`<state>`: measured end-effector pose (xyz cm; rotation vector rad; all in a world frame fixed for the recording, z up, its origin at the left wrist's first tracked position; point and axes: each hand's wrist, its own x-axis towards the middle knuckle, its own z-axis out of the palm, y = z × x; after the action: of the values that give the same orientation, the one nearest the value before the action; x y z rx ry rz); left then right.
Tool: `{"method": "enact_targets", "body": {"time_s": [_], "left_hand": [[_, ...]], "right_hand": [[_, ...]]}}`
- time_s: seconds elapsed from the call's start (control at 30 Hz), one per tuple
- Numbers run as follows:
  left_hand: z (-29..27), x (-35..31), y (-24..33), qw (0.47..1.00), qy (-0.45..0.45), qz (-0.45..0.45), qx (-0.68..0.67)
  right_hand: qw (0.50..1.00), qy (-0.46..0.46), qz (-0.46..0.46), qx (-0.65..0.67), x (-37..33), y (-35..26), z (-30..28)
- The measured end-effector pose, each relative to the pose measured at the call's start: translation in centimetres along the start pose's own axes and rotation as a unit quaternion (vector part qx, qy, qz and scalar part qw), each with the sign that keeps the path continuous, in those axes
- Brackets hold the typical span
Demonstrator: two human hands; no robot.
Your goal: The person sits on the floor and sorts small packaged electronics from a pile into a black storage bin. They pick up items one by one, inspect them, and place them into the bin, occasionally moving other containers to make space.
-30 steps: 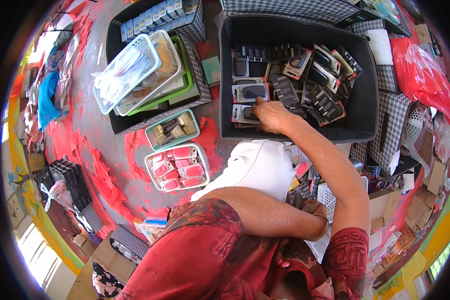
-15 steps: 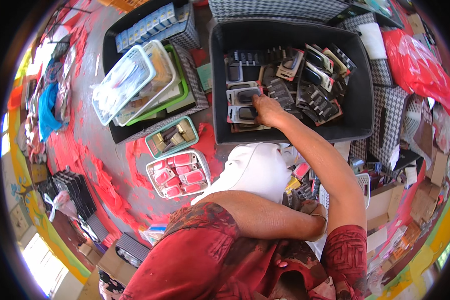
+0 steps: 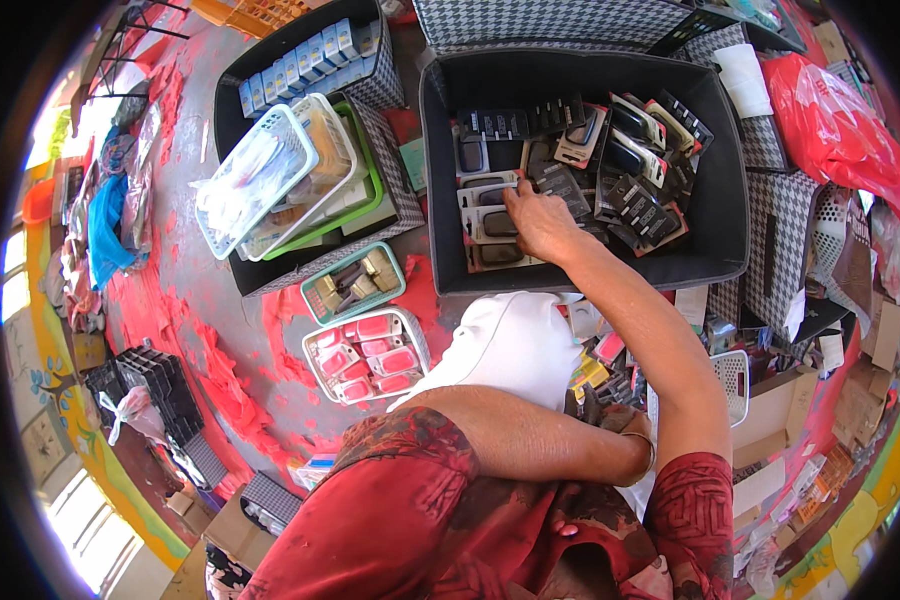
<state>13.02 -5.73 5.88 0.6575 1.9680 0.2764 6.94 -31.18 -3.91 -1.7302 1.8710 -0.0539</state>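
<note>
My right hand reaches into a large black fabric box. Its fingers are slightly apart, and the fingertips touch a carded blister pack holding a dark oval item. Below that one lies another such blister pack, in a column along the box's left side. A jumbled pile of black-backed packs fills the middle and right of the box. My left hand is low in front of my body, beside small packaged goods; its fingers are hidden in shadow.
Left of the box stand a white basket of red-and-white packs, a green basket of brownish blocks and stacked plastic baskets. Behind them, another black box holds light-blue cartons. A red plastic bag sits at the right.
My right hand has shifted slightly toward the far side of the box, its fingers lifting a little along the column of packs. The whole view has tilted slightly. My left arm stays put.
</note>
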Motion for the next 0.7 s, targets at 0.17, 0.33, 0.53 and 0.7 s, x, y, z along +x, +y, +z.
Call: {"method": "enact_targets", "body": {"time_s": [0.17, 0.33, 0.53, 0.7], "left_hand": [[0.1, -0.3, -0.2, 1.000, 0.000, 0.007, 0.006], [0.3, -1.0, -0.9, 1.000, 0.001, 0.016, 0.004], [1.2, -2.3, -2.1, 0.997, -0.029, 0.067, 0.030], [1.2, -3.5, -3.3, 0.994, -0.059, 0.070, 0.056]], "right_hand": [[0.999, -0.007, -0.048, 0.003, 0.6, 0.3, 0.9], [0.993, 0.081, 0.074, 0.036, -0.4, 1.6, -2.3], [0.862, 0.248, 0.001, 0.443, -12.5, 7.7, -12.0], [0.787, 0.324, 0.224, 0.475, -27.4, 8.5, -9.2]]}}
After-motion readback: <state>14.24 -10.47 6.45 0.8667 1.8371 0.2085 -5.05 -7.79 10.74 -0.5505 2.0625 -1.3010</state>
